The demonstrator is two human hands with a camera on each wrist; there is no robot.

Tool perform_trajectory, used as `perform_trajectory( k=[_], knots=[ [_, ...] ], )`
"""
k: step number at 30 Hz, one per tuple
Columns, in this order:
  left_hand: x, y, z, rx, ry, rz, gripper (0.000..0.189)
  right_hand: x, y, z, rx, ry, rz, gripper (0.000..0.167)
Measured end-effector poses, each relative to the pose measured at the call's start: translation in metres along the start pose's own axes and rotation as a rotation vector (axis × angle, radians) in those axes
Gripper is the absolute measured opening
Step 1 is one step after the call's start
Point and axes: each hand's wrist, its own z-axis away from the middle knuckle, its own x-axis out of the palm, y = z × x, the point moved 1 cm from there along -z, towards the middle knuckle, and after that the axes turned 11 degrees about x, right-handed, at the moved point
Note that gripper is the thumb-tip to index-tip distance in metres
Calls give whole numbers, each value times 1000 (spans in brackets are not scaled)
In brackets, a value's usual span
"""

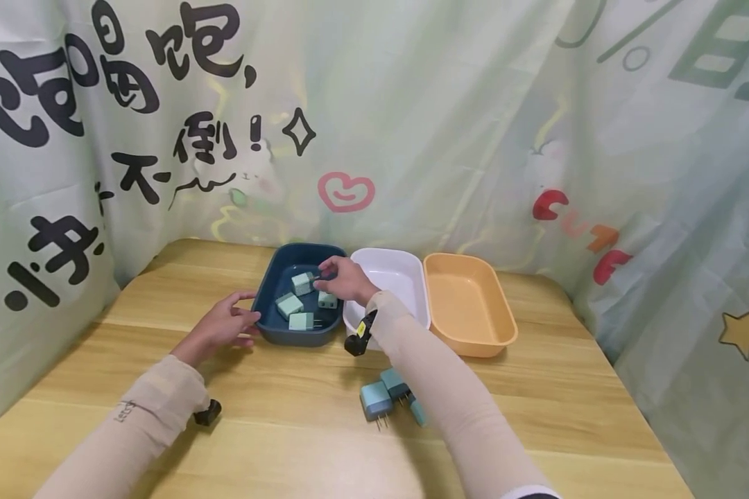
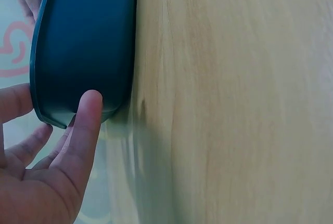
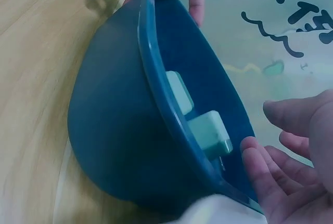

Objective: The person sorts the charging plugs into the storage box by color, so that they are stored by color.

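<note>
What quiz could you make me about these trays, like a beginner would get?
1. How many plugs can you see in the blue tray?
2. True or false: the white tray stands between the blue tray and the orange tray.
3. What lies on the table in front of the trays?

Key:
1. Four, in the head view.
2. True.
3. More plugs.

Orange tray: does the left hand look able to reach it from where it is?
Probably not directly: the left hand is at the left side of the dark blue tray, and that tray, the white tray and the right sleeve lie between it and the orange tray.
</note>
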Motion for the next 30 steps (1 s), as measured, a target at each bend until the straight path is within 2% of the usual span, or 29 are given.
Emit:
perform_trajectory(
  k=[5,13,24,30],
  knots=[
    [-2,-1,1,-5,-6,-5,59,-8,1,10,-18,-33,-16,35],
    [-1,4,2,2,-14,-26,60,-19,7,26,-31,-110,-124,29],
    [-1,5,1,-3,-20,-29,59,-37,11,47,-29,-178,-141,26],
    [0,4,0,-10,-21,-38,59,-47,16,61,-38,-186,-113,30]
  ],
)
